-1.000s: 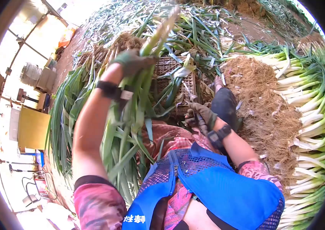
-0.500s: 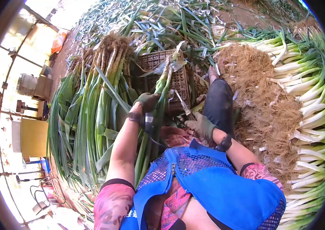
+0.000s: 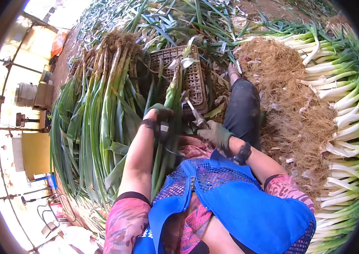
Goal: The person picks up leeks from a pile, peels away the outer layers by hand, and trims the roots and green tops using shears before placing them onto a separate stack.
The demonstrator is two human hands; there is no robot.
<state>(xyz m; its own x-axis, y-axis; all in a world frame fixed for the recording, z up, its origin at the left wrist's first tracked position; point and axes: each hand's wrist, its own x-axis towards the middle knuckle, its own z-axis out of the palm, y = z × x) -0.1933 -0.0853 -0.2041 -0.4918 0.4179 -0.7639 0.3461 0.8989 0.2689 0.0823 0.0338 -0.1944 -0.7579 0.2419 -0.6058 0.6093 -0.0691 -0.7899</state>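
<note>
My gloved left hand point(image 3: 162, 114) is closed around a leek point(image 3: 172, 94), whose pale end points away from me and whose green leaves run back under my forearm. Loose, peeling skin hangs near its far end. In my gloved right hand point(image 3: 216, 134) is an air blow gun point(image 3: 195, 113), its thin metal nozzle angled toward the stalk just beyond my left hand. Beneath the leek's far end lies a brown plastic crate point(image 3: 197, 78). Untrimmed leeks point(image 3: 105, 84) with dirty roots are heaped beside my left hand.
Clean white leeks point(image 3: 336, 91) lie in a long row on the right, with their brown roots point(image 3: 285, 97) bunched toward me. Leaf scraps point(image 3: 162, 21) cover the ground ahead. My dark-trousered leg point(image 3: 243, 108) stretches out between the crate and the roots.
The leek and my left hand have shifted slightly left. The blow gun and my right hand have moved slightly left too, with the nozzle tip now close to the stalk.
</note>
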